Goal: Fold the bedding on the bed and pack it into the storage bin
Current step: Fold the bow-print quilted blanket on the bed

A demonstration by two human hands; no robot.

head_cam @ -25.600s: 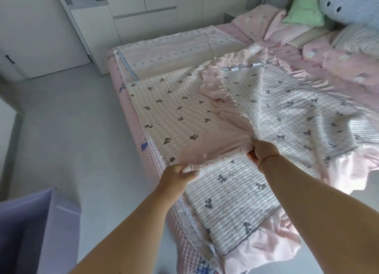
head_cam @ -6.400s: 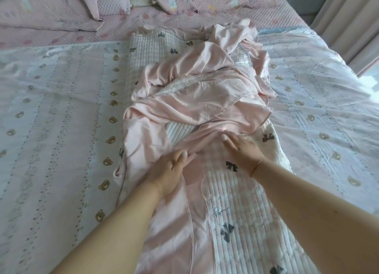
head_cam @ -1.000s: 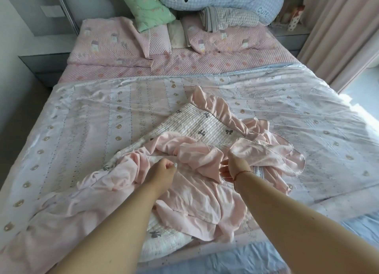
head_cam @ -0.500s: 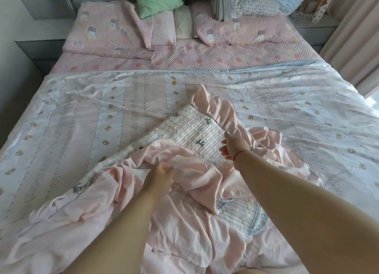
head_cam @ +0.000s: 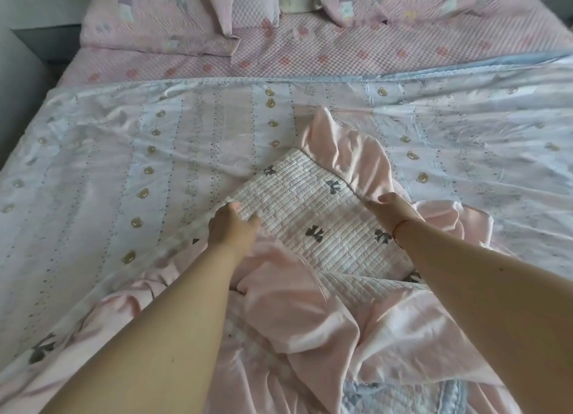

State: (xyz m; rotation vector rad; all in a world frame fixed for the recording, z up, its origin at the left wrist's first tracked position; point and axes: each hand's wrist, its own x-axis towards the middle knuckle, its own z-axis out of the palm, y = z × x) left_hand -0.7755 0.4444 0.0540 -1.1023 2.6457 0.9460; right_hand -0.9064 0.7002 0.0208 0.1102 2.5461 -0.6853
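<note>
A white quilted blanket (head_cam: 297, 203) with grey bow prints and a wide pink ruffle lies bunched in the middle of the bed. One quilted panel is laid flat on top of the heap. My left hand (head_cam: 231, 226) grips the panel's left edge with curled fingers. At the panel's right edge, where the ruffle starts, my right hand (head_cam: 392, 209) holds the fabric. Loose pink ruffle (head_cam: 297, 314) is piled in folds between my forearms and toward me. The storage bin is out of view.
Under the blanket a pale bedspread (head_cam: 130, 153) with small bear prints covers the bed. Pink quilted pillows (head_cam: 161, 17) lie along the head of the bed. A grey bedside surface (head_cam: 40, 32) sits at the far left.
Both hands have moved apart and forward, from the bunched pink ruffle to the left and right edges of the quilted panel, which now lies flatter. The view has tilted down toward the bed.
</note>
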